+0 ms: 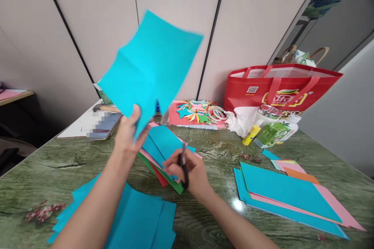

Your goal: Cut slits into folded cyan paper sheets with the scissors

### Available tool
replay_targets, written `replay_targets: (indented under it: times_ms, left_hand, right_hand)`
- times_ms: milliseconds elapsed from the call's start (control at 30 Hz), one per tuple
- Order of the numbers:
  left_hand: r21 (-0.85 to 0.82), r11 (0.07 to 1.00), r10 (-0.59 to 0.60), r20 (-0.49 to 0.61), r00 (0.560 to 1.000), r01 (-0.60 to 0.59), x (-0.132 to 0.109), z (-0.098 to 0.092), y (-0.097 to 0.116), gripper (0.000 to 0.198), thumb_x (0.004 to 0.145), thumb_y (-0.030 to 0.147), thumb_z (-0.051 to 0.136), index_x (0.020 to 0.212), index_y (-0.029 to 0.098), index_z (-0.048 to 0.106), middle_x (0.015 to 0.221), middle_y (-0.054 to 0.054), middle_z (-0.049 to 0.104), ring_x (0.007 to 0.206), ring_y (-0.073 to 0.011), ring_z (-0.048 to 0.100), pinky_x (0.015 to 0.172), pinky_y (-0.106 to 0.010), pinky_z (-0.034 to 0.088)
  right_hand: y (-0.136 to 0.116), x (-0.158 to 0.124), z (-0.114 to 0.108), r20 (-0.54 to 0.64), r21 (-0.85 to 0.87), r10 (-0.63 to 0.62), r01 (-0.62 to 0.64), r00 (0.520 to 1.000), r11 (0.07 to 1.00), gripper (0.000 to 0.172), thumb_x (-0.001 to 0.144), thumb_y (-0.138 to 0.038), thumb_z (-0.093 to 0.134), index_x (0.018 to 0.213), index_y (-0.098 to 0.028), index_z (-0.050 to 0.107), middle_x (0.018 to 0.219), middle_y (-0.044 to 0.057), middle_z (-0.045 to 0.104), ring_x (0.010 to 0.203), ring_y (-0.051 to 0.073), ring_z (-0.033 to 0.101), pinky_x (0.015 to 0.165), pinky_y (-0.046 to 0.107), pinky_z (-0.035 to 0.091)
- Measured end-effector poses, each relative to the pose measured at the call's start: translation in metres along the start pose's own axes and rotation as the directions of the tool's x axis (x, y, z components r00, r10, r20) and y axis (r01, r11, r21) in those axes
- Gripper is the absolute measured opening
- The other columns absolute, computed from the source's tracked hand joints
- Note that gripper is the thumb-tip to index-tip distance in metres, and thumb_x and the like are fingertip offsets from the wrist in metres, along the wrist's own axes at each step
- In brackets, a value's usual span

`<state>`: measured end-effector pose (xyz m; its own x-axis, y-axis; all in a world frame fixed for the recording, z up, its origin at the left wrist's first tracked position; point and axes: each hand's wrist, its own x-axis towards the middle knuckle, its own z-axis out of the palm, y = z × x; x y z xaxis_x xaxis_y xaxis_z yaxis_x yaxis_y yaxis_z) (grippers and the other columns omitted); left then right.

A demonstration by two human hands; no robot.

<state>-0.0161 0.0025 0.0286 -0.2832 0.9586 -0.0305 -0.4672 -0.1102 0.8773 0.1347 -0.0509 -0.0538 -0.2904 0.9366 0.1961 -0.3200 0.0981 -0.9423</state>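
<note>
My left hand (128,134) is raised above the green table (210,151) and pinches the lower corner of a creased turquoise paper sheet (149,69), which stands up tilted in the air and is blurred by motion. My right hand (189,171) is lower and to the right, closed around the black handles of a pair of scissors (183,165) whose blades point up and away. Under both hands lies a small stack of coloured sheets (163,151), turquoise on top with pink, red and green edges showing.
More turquoise sheets (140,218) lie at the near edge. A stack of turquoise, pink and orange paper (289,194) sits right. At the back are cut paper stars (198,112), tape rolls (217,113), a glue bottle (251,134), a red bag (280,87) and a phone (103,126).
</note>
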Motion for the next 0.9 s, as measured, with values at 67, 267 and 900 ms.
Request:
replay_targets:
  times_ms: [67,267,900]
  left_hand:
    - [0.038,0.999,-0.032,0.112,0.993,0.028,0.000,0.001,-0.030,0.050,0.064,0.040,0.065,0.110,0.024,0.055,0.105,-0.003,0.066,0.093,-0.0250,0.061,0.069,-0.031,0.055]
    - [0.227,0.961,-0.218,0.278,0.935,0.157,-0.006,-0.009,-0.086,0.046,0.062,0.038,0.067,0.103,0.018,0.061,0.100,-0.010,0.067,0.091,-0.0329,0.061,0.077,-0.049,0.051]
    - [0.527,0.849,-0.048,0.040,0.998,0.019,0.002,-0.019,-0.074,0.048,0.058,0.047,0.065,0.097,0.018,0.059,0.112,-0.008,0.061,0.094,-0.0349,0.058,0.062,-0.040,0.058]
  right_hand:
    - [-0.009,0.003,-0.022,-0.186,0.058,-0.051,0.063,0.981,0.996,0.027,0.067,-0.035,0.065,0.085,-0.020,0.052,0.072,0.002,0.065,0.062,0.017,0.061,0.062,0.034,0.050]
    - [-0.011,0.021,-0.095,-0.491,-0.021,-0.124,0.131,0.862,0.991,0.032,0.065,-0.050,0.058,0.069,-0.019,0.054,0.056,-0.001,0.060,0.052,0.016,0.055,0.047,0.028,0.046]
    - [-0.015,-0.001,-0.094,0.286,-0.103,0.377,-0.363,0.881,0.926,0.035,0.064,-0.022,0.071,0.094,-0.015,0.054,0.088,0.006,0.063,0.079,0.015,0.060,0.070,0.028,0.048]
